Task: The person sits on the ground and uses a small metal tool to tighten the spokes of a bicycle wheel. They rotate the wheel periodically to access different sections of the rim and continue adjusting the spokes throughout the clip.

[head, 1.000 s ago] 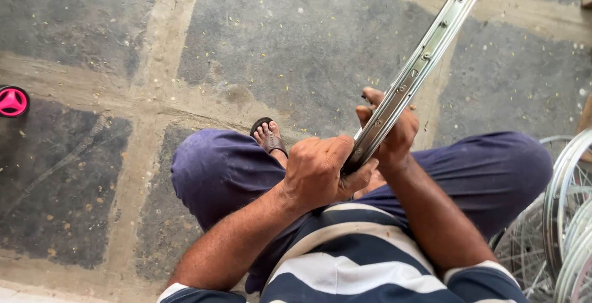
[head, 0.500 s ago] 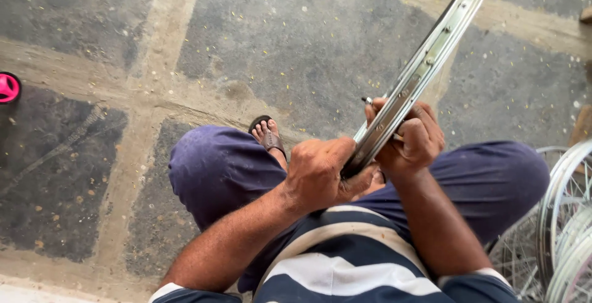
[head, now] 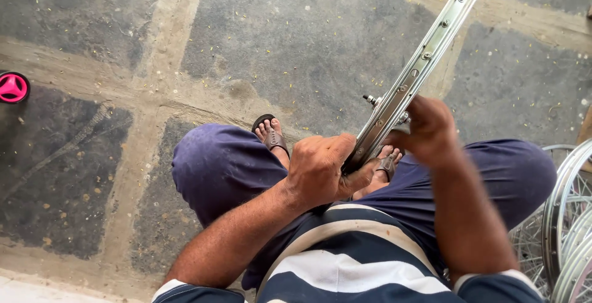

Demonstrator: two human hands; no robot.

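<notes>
We sit cross-legged on a stone floor, holding a metal wheel rim (head: 419,71) edge-on over our lap. Our left hand (head: 320,170) grips its lower end in a closed fist. Our right hand (head: 428,127) curls around the rim higher up, near a small nipple (head: 370,100). We seem to be fitting spokes; this calls for steady fingers. The rim's top is cut off, and our right fingertips are hidden. More wheels (head: 564,229) lie at right.
</notes>
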